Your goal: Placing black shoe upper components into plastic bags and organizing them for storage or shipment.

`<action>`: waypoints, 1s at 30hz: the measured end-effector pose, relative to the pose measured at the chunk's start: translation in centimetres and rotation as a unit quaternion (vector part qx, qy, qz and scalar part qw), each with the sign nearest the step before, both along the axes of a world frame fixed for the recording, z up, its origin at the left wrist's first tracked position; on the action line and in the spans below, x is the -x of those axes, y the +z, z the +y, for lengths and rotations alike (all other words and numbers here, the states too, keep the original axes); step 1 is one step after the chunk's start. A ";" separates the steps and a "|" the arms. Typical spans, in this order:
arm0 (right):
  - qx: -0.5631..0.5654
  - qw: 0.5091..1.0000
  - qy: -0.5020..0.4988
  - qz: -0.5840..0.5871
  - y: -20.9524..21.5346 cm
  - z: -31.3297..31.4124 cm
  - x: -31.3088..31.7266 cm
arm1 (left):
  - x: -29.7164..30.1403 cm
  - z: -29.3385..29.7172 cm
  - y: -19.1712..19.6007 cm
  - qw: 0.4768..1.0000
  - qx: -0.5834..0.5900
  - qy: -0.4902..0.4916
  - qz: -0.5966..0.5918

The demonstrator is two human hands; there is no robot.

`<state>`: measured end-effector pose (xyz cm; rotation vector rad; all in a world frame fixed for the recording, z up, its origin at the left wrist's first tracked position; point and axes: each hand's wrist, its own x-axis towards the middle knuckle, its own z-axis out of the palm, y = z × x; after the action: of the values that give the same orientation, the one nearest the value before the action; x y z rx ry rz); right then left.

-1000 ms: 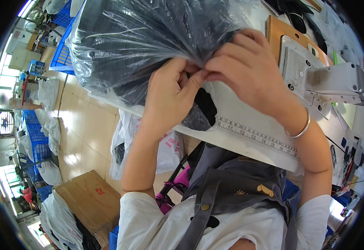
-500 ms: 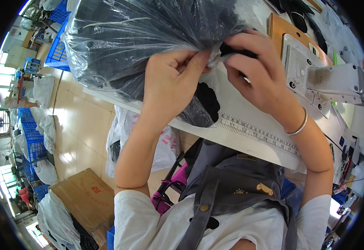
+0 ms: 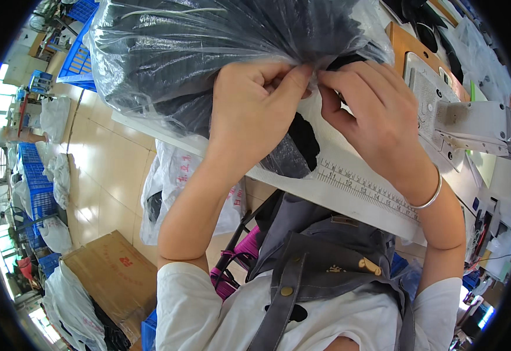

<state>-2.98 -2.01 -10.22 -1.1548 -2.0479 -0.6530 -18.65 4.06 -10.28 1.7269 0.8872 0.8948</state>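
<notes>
A large clear plastic bag [image 3: 156, 52] stuffed with dark cloth fills the far left of the table. Its plastic gathers into folds at my hands. My left hand [image 3: 252, 114] is closed, thumb and forefinger pinching the gathered plastic. Close beside it, my right hand [image 3: 378, 117] has thumb and forefinger drawn together at the same gather, the other fingers curled; the exact grip is partly hidden. Below the hands, a piece of black cloth [image 3: 305, 140] lies near the table edge, partly under clear plastic.
A white tabletop [image 3: 279, 178] with a printed ruler scale runs along my front. To the right stands a sewing machine [image 3: 472, 126]. White bags [image 3: 171, 193] and a cardboard box [image 3: 112, 275] are on the floor at left, with blue crates [image 3: 36, 175] farther off.
My right hand has come down and its fingers have closed in toward the gather, beside my left fingertips. My left hand keeps its pinch, shifted slightly right. The whole view has shifted a little.
</notes>
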 end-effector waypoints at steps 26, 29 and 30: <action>0.178 0.980 -0.089 -0.009 2.7 -0.4 0.5 | 0.6 0.3 0.3 0.997 -0.008 -0.069 0.029; 0.222 0.961 -0.096 -0.137 4.5 -0.1 1.3 | 0.7 0.3 -0.6 0.998 -0.021 -0.058 -0.013; 0.222 0.961 -0.095 -0.136 4.6 -0.1 1.2 | 0.4 0.3 -0.9 0.996 -0.057 -0.048 -0.052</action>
<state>-4.15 -2.14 -5.66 -1.6068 -2.4159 -0.4722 -19.01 4.38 -11.20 1.7858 0.6911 0.9783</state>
